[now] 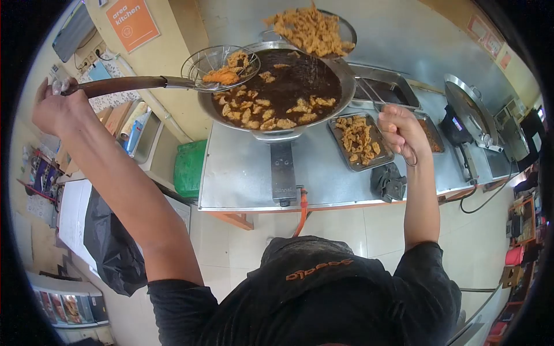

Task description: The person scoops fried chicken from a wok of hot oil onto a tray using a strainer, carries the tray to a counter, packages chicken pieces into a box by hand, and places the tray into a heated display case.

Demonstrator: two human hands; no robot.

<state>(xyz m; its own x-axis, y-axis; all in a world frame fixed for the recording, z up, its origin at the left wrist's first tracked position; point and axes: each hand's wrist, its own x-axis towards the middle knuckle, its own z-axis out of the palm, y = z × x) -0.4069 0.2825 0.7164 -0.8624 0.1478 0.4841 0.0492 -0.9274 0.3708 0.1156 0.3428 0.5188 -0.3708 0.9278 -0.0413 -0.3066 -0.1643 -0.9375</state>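
My left hand [57, 106] is closed around the wooden handle [121, 86] of a wire skimmer [193, 64]. A few fried pieces [222, 75] lie in its basket, over the left rim of a big wok [344, 86]. Dark oil [277, 75] fills the wok, and several golden fried pieces [268, 115] float mostly along its near side. My right hand [401, 132] grips the thin metal handle [369, 92] of a strainer [350, 36]. That strainer is heaped with fried pieces [311, 29] and is held above the wok's far side.
Right of the wok, a metal tray [362, 168] holds fried pieces, with a dark crumpled bag [388, 183] in front. Behind it sits a larger rectangular pan [384, 75]. A second pan [470, 106] stands farther right. A green container [190, 168] and an orange hose [303, 210] are near the table.
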